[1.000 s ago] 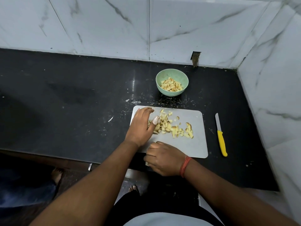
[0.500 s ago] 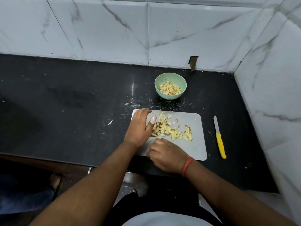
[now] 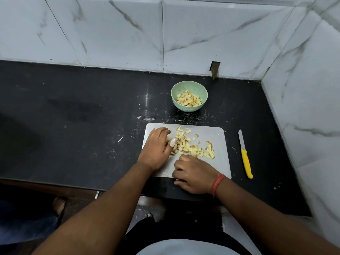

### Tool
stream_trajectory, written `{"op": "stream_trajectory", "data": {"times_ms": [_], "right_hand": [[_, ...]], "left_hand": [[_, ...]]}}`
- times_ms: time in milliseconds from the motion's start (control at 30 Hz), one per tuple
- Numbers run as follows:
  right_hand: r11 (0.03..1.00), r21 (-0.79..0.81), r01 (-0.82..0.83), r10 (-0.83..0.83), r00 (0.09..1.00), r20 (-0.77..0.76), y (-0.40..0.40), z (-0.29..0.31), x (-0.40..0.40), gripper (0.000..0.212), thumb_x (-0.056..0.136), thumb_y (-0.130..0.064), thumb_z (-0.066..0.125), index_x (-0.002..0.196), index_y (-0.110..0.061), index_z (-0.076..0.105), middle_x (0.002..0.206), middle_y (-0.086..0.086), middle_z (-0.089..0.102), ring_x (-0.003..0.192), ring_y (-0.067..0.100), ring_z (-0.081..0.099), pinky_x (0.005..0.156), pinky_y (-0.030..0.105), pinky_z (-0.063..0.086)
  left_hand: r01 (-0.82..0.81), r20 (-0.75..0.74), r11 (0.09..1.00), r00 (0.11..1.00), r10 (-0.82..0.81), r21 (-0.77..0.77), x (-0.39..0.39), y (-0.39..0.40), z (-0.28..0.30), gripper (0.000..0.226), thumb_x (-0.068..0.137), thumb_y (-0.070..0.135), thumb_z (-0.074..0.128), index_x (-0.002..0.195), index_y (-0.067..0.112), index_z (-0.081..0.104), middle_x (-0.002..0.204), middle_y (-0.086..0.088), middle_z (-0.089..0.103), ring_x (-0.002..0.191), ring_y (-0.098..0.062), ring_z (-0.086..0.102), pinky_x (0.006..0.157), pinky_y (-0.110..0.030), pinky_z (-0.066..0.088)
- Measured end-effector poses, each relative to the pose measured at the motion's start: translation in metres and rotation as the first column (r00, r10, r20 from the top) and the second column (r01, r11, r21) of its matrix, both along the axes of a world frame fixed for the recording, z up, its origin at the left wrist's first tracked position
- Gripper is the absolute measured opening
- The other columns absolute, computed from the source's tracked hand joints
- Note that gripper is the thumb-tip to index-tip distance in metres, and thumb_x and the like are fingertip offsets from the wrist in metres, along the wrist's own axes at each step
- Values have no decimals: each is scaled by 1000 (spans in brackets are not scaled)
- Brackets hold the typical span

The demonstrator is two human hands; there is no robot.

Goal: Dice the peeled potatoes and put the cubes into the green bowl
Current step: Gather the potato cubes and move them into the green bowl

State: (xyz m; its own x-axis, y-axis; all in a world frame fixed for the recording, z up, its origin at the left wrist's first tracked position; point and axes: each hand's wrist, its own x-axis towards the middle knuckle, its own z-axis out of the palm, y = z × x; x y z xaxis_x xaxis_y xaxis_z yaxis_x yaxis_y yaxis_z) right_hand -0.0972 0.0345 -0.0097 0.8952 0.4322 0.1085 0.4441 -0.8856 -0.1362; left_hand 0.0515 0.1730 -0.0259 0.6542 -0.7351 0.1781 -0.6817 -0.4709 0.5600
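Your left hand [image 3: 156,147] lies on the left part of the white cutting board [image 3: 219,162], fingers curved and cupped against the left edge of the heap of potato cubes [image 3: 189,145], touching them; whether it has any in its grasp you cannot tell. Your right hand [image 3: 193,174] sits at the board's near edge with fingers curled under, knuckles just beside the nearest cubes; what it holds, if anything, is hidden. A red thread band [image 3: 218,184] circles that wrist. The green bowl [image 3: 189,96] stands beyond the board on the black counter [image 3: 73,111], apart from it, already part filled with cubes. The yellow-handled knife [image 3: 245,155] lies on the counter right of the board, untouched
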Motion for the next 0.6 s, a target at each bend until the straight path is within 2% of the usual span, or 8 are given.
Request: {"op": "stream_trajectory", "data": {"times_ms": [100,233,267,333,433,500,600], "right_hand": [[998,-42,-47,51,994,97,5,-8,-1,21,98,-30,50,89,-17,63,82,-1,55,79,20,45,67,34,42],[998,-55,-22,32,983,182,4,-17,-2,14,98,-21,55,88,-14,62,79,2,53,76,21,46,61,36,44],[999,-28,15,-9,979,202,1,-17,0,14,97,-21,55,88,-14,62,80,2,55,76,21,47,62,35,44],[980,92,174,-191,956,222,-8,-12,8,11,95,-23,58,92,-14,64,86,2,59,82,20,49,68,33,45],[838,278,470,-515,850,112,-27,-9,24,8,92,-22,64,95,-16,66,92,-1,62,90,20,53,84,34,46],[789,288,543,-575,817,33,-38,-8,31,12,92,-16,61,102,-16,67,99,-2,62,97,20,52,87,37,48],[756,324,569,-617,784,62,-53,-8,30,27,88,-2,59,110,-13,68,110,0,60,105,19,52,90,36,50]], "left_hand": [[-5,-3,1000,1000,5,3,1,-1,0,58,104,49,36,137,5,55,138,-9,53,130,-25,46,116,-48,36],[-14,-21,1000,1000,14,-3,1,-6,-2,58,106,49,34,138,6,55,139,-9,52,130,-25,46,115,-46,37],[-12,-23,1000,1000,12,-5,1,-8,-2,57,106,48,35,138,6,55,139,-9,52,130,-26,46,115,-46,37],[-10,-28,1000,1000,10,0,3,-11,-5,52,105,43,39,138,6,55,140,-10,51,132,-27,45,114,-48,37],[-24,-34,1000,999,24,14,4,-13,-8,50,103,39,41,139,7,54,141,-9,49,133,-28,44,113,-49,39],[-17,-22,1000,1000,18,24,2,-15,-7,50,103,40,43,140,8,52,143,-9,48,134,-28,43,113,-48,39],[61,56,994,996,-66,95,-1,-20,-7,52,101,35,47,145,6,47,150,-14,44,140,-31,39,122,-50,27]]}}
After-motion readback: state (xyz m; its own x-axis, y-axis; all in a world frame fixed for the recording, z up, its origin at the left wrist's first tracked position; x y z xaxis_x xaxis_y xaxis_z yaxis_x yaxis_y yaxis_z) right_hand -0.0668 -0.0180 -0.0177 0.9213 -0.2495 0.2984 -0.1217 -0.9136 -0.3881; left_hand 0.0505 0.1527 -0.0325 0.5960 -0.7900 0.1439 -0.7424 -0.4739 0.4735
